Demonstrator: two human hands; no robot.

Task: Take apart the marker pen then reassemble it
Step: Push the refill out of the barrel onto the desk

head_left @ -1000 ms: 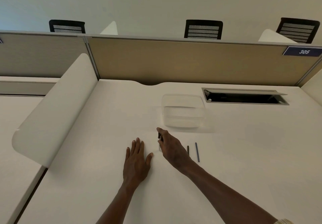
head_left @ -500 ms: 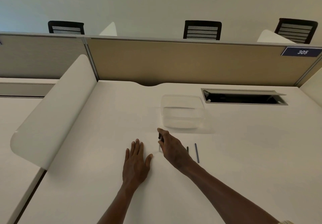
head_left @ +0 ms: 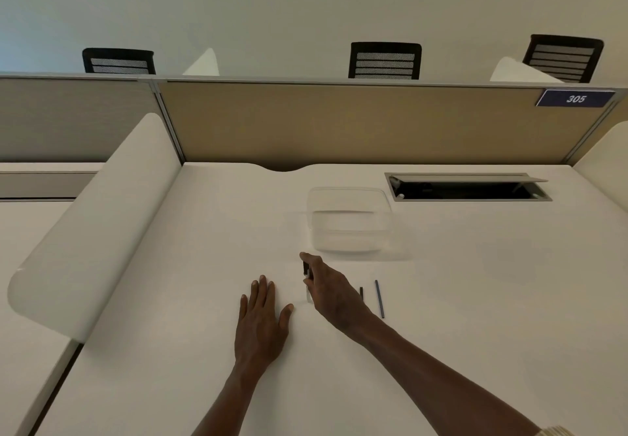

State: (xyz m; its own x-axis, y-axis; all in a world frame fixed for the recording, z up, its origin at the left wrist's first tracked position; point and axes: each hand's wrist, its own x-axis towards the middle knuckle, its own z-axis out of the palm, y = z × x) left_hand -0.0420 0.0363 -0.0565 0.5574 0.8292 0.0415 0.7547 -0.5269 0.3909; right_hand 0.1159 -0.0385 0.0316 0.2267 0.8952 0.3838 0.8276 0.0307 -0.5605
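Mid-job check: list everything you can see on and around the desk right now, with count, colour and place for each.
marker piece: 1, black and white, pinched in the right hand
thin rod: 1, dark grey, on the desk right of the right hand
short dark piece: 1, black, beside the right hand, partly hidden
clear container: 1, transparent, beyond the hands
cable hatch: 1, grey, open, far right of desk
desk: 1, white
number plate: 1, blue, reads 305, on the partition
chairs: 3, black, behind the partition
left hand: flat on the desk
right hand: holds the marker piece
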